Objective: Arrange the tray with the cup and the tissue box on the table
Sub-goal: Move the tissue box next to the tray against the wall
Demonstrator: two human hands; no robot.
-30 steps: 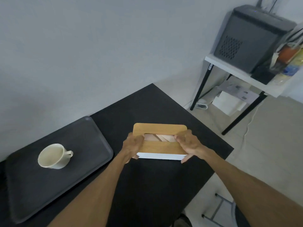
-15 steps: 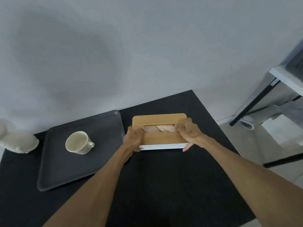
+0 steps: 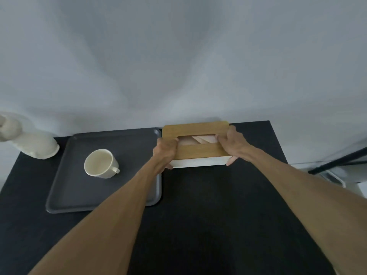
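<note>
There was one tissue box point(image 3: 195, 143) on the black table point(image 3: 218, 215), one dark tray point(image 3: 79, 195), and one cream cup point(image 3: 101, 163). The box, white-sided with a wooden lid and a slot showing pale tissue, sat at the table's far edge, close against the grey wall point(image 3: 178, 56). Both of the person's hands were on it: the left hand point(image 3: 165, 150) wrapped around its left end, fingers curled over the lid and thumb down the near side, and the right hand point(image 3: 232, 143) closed around its right end in the same way. The tray lay just beside the box on its left, toward the far left part of the table, its right rim almost touching the box and partly hidden under the left forearm. The cup stood upright on the tray, left of the tray's middle, handle pointing to the right and toward the near edge. One white sculpted ornament point(image 3: 29, 143) stood at the far left corner, just beside the tray. A black-framed stand point(image 3: 337, 163) showed past the right edge.
</note>
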